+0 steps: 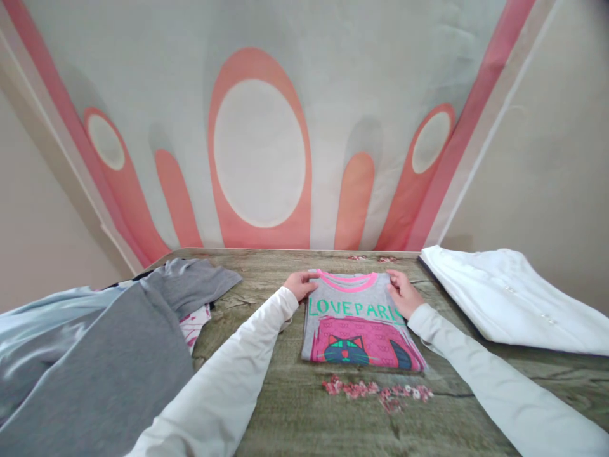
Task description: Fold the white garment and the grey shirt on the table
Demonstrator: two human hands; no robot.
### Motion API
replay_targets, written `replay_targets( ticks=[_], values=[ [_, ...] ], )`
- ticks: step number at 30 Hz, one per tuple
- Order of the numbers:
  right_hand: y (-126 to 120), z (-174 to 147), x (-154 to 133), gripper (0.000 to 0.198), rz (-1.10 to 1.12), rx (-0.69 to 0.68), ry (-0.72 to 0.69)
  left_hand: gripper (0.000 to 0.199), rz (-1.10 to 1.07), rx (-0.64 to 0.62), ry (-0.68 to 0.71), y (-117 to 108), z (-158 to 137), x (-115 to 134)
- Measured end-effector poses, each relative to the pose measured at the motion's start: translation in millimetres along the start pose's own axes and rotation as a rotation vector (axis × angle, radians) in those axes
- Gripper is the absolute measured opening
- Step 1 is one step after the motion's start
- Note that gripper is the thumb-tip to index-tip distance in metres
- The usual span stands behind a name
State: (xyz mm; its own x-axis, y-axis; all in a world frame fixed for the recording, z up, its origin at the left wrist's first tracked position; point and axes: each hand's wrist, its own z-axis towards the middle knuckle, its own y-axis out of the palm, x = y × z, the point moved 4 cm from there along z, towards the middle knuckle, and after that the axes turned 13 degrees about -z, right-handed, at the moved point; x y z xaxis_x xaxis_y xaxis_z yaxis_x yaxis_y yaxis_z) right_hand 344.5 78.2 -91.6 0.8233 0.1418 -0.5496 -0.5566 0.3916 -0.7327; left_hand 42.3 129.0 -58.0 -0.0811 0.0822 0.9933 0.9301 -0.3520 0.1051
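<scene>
A wood-patterned counter (295, 406) carries everything. A heap of grey and pale blue clothes (95, 343) fills its left side, and a folded white buttoned garment (514, 295) lies on the right. In the middle lies a folded grey T-shirt with a pink collar, green lettering and a cat print (356, 324). The left hand (301, 284) and right hand (403, 293) rest at its collar corners, fingers pinching the fabric edges
</scene>
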Motion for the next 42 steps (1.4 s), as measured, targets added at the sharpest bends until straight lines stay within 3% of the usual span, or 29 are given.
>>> replay_targets(
  ticks=[6,10,15,19,23,28,34,42],
  values=[
    [2.6,0.7,4.3,0.031,0.007,0.002,-0.024,0.044,0.202,0.15,0.053,-5.4,-2.7,11.1],
    [5.9,-0.1,3.8,0.032,-0.009,-0.037,-0.051,0.056,0.375,0.268,0.012,-6.8,-4.9,15.2],
    [1.6,-2.3,-5.9,0.038,-0.121,-0.041,-0.087,0.07,0.157,0.18,-0.072,2.7,-4.2,10.8],
    [-4.4,-4.9,-17.3,0.031,-0.197,-0.058,-0.148,0.056,0.086,0.072,0.065,6.7,-0.9,11.1],
    [-10.6,-8.5,-28.5,0.029,-0.218,-0.029,-0.214,0.033,0.218,0.032,0.229,5.7,1.8,11.1],
    [-15.2,-13.0,-39.7,0.034,-0.268,0.025,-0.273,0.029,0.439,0.0,0.344,5.3,0.7,11.8],
    [-12.2,-11.2,-35.8,0.04,-0.247,-0.028,-0.271,0.03,0.528,0.02,0.348,4.6,-3.1,15.7],
    [-7.6,-9.6,-31.2,0.049,-0.244,-0.098,-0.304,0.035,0.377,0.042,0.313,-1.6,-5.3,11.7]
  ],
)
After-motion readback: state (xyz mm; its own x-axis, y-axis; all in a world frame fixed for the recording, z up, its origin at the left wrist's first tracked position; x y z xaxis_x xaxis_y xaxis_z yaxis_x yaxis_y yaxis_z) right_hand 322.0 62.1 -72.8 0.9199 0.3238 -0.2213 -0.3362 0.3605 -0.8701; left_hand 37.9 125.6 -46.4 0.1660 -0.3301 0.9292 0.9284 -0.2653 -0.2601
